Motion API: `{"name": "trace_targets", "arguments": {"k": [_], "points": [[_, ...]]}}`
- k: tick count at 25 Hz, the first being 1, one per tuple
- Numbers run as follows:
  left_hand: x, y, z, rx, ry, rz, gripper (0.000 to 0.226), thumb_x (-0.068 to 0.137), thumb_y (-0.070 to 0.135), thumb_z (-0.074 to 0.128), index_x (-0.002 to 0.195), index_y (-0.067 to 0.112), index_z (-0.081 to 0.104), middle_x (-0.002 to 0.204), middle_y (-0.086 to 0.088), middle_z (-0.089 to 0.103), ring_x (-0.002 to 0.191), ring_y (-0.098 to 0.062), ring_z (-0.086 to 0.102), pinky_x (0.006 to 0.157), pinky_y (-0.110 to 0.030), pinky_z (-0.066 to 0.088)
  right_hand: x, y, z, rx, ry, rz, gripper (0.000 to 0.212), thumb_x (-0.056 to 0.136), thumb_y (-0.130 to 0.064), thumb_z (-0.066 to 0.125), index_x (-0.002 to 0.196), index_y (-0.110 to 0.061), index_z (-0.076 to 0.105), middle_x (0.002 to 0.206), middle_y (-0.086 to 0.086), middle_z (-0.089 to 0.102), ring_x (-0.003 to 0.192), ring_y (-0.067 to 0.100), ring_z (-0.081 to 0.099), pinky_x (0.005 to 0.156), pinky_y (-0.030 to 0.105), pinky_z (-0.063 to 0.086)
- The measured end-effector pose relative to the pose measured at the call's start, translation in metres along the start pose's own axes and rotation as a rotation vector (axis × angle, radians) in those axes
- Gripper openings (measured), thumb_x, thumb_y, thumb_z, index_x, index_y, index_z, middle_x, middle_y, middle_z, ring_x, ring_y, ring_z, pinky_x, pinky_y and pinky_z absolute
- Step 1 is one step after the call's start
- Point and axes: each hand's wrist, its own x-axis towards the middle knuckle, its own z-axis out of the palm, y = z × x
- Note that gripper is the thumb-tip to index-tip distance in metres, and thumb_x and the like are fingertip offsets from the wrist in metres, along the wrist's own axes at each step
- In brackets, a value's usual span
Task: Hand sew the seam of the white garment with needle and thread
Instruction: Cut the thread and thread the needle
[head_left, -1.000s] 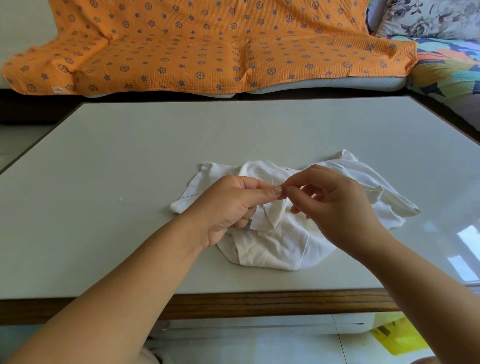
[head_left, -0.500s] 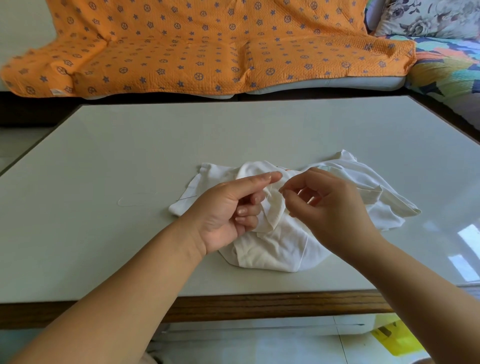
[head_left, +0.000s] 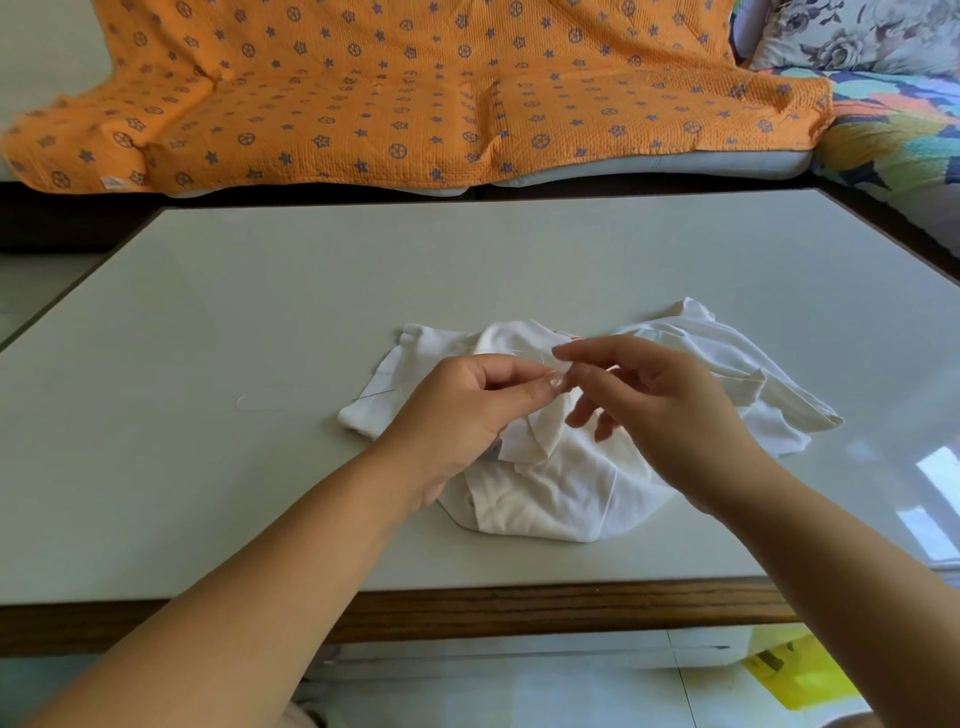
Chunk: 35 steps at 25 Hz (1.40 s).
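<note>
The white garment (head_left: 561, 493) lies crumpled on the grey table (head_left: 519, 260), near its front edge. My left hand (head_left: 467, 410) pinches a raised fold of the garment between thumb and forefinger. My right hand (head_left: 665, 415) hovers just right of that pinch. Its fingers are spread and loosely straight, and its forefinger tip sits above my left thumb. A faint thread (head_left: 535, 358) curves over the cloth by my fingertips. A thin needle (head_left: 375, 396) lies on the garment's left part, and its thread loops onto the table (head_left: 249, 406).
Behind the table stands a sofa under an orange star-print blanket (head_left: 415, 93), with patterned cushions (head_left: 883, 104) at the right. The table has a wooden front edge (head_left: 519, 608). Below it, on the floor, is something yellow (head_left: 795, 675).
My left forefinger straightened half a second ago and now pinches the fold again. My right hand's pinch has loosened, its fingers have spread and it has risen slightly.
</note>
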Motion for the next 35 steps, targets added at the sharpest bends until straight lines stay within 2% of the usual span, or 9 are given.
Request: {"name": "trace_targets", "arguments": {"k": [2, 6, 11, 14, 17, 23, 27, 32, 35], "points": [[0.0, 0.0, -0.001, -0.096, -0.039, -0.054, 0.013, 0.085, 0.03, 0.07, 0.093, 0.023, 0.077, 0.059, 0.013, 0.047, 0.051, -0.004, 0.037, 0.052, -0.016, 0.034, 0.002, 0.001, -0.004, 0.193, -0.141, 0.153, 0.026, 0.095, -0.005, 0.054, 0.113, -0.016, 0.069, 0.094, 0.002, 0.074, 0.086, 0.021, 0.072, 0.073, 0.031, 0.054], [0.003, 0.0, -0.003, -0.274, -0.06, -0.067, 0.028, 0.074, 0.028, 0.072, 0.098, 0.014, 0.077, 0.058, 0.01, 0.046, 0.052, -0.006, 0.031, 0.049, -0.017, 0.027, 0.002, 0.0, -0.008, 0.321, -0.254, 0.165, 0.022, 0.09, -0.015, 0.059, 0.107, -0.011, 0.073, 0.097, 0.009, 0.075, 0.093, 0.023, 0.071, 0.078, 0.028, 0.056], [0.003, -0.002, -0.001, -0.291, -0.051, -0.051, 0.015, 0.079, 0.026, 0.071, 0.089, 0.018, 0.078, 0.058, 0.007, 0.042, 0.053, -0.007, 0.032, 0.051, -0.017, 0.029, 0.002, -0.001, -0.002, 0.283, -0.121, 0.124, 0.025, 0.073, -0.026, 0.071, 0.092, -0.011, 0.077, 0.087, 0.008, 0.075, 0.082, 0.019, 0.072, 0.07, 0.025, 0.053], [0.003, -0.002, 0.0, -0.262, -0.003, -0.034, 0.012, 0.088, 0.022, 0.067, 0.09, 0.017, 0.079, 0.059, 0.004, 0.04, 0.055, -0.009, 0.034, 0.054, -0.019, 0.032, 0.002, -0.001, 0.0, 0.263, -0.033, 0.126, 0.014, 0.077, -0.018, 0.074, 0.085, -0.008, 0.076, 0.08, 0.008, 0.074, 0.076, 0.018, 0.071, 0.067, 0.027, 0.05], [0.002, -0.003, 0.002, -0.206, 0.055, -0.014, 0.014, 0.09, 0.023, 0.067, 0.093, 0.015, 0.078, 0.058, 0.007, 0.047, 0.054, -0.007, 0.039, 0.054, -0.016, 0.037, 0.001, -0.002, 0.003, 0.232, 0.028, 0.151, 0.006, 0.08, -0.011, 0.075, 0.082, -0.005, 0.075, 0.073, 0.006, 0.073, 0.071, 0.017, 0.071, 0.062, 0.025, 0.05], [0.0, -0.004, 0.008, 0.04, 0.182, 0.15, 0.014, 0.092, 0.024, 0.064, 0.086, 0.021, 0.076, 0.059, 0.018, 0.058, 0.06, 0.003, 0.053, 0.061, -0.014, 0.044, 0.0, -0.001, 0.007, 0.085, 0.108, 0.135, 0.008, 0.082, -0.013, 0.076, 0.077, -0.007, 0.071, 0.066, 0.003, 0.073, 0.065, 0.011, 0.071, 0.057, 0.019, 0.05], [-0.001, -0.002, 0.01, 0.113, 0.19, 0.187, 0.015, 0.091, 0.021, 0.065, 0.081, 0.023, 0.077, 0.073, 0.004, 0.069, 0.068, 0.0, 0.058, 0.066, -0.015, 0.047, -0.002, 0.001, 0.01, -0.086, 0.193, 0.003, 0.011, 0.08, -0.008, 0.072, 0.075, -0.016, 0.067, 0.075, -0.008, 0.073, 0.071, 0.005, 0.069, 0.064, 0.018, 0.052], [-0.003, 0.005, 0.007, 0.057, 0.044, 0.074, 0.021, 0.092, 0.014, 0.059, 0.076, 0.016, 0.072, 0.05, 0.017, 0.052, 0.055, 0.001, 0.048, 0.061, -0.013, 0.036, -0.005, 0.005, 0.012, -0.302, 0.182, -0.309, 0.021, 0.077, -0.004, 0.074, 0.07, -0.016, 0.059, 0.099, -0.012, 0.068, 0.073, -0.001, 0.061, 0.063, 0.009, 0.046], [-0.003, 0.006, 0.004, 0.015, -0.004, 0.054, 0.017, 0.082, 0.023, 0.063, 0.071, 0.017, 0.073, 0.057, -0.001, 0.041, 0.062, -0.016, 0.038, 0.062, -0.026, 0.031, -0.005, 0.007, 0.01, -0.346, 0.151, -0.416, 0.023, 0.076, -0.001, 0.076, 0.071, -0.015, 0.058, 0.1, -0.009, 0.068, 0.072, -0.001, 0.06, 0.062, 0.008, 0.045]]}}
